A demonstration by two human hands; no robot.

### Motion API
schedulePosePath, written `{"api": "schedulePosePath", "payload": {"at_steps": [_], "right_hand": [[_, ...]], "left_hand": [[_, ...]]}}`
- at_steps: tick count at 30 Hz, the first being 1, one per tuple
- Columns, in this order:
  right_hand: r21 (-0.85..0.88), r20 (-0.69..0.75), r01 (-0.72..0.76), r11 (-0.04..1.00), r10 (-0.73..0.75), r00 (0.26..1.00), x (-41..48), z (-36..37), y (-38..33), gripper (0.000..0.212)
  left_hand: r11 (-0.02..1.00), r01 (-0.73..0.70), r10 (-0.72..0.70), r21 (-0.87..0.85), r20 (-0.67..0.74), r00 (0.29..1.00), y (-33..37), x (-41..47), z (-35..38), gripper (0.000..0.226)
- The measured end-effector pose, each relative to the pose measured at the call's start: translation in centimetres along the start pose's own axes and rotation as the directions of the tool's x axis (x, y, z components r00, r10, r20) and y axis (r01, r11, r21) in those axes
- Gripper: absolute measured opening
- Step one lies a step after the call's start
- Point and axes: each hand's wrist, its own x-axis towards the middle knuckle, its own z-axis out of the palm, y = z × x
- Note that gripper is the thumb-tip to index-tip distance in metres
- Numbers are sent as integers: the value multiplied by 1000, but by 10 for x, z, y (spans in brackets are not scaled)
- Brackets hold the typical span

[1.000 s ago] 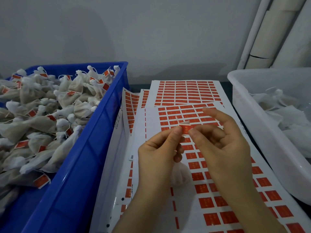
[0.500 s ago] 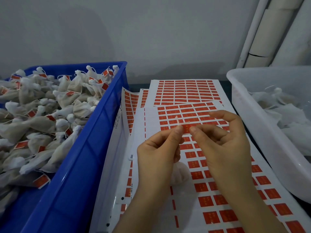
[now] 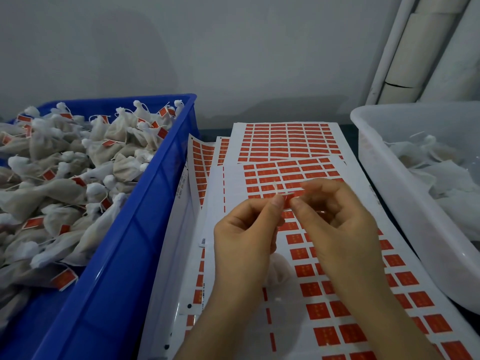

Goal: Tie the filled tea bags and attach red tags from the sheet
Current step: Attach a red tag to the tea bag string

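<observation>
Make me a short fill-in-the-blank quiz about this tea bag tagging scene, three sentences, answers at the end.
1. The tied, tagged tea bags are piled in the ___ crate.
2. The left hand and right hand together pinch one small ___ tag.
3. The untagged bags lie in the ___ tub on the person's right.

Answers: blue; red; white

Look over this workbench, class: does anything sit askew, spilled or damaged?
Only the tag sheets look untidy: several overlap at differing angles, and the top sheet lies skewed across the others. Tagged tea bags are heaped inside the blue crate, none spilled. Both hands, left hand and right hand, pinch one red tag.
</observation>
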Motion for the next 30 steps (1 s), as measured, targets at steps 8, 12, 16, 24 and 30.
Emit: {"api": "schedulePosePath", "payload": {"at_steps": [8, 12, 16, 24, 30], "right_hand": [[-5, 116, -42, 999, 42, 992, 1, 1, 2, 15], [52, 57, -73, 996, 70, 996, 1, -1, 2, 14], [60, -12, -93, 994, 94, 996, 1, -3, 3, 14], [18, 54, -48, 999, 47, 997, 0, -2, 2, 12], [41, 102, -48, 998, 44, 994, 0, 0, 1, 18]], "left_hand": [[999, -41, 41, 0, 30, 999, 1, 2, -3, 17], [998, -54, 53, 23, 56, 997, 1, 0, -2, 22], [1000, -15, 14, 5, 46, 999, 0, 2, -2, 29], [999, -17, 16, 33, 24, 1000, -3, 5, -5, 9], [969, -147, 136, 199, 68, 988, -7, 5, -5, 9]]}}
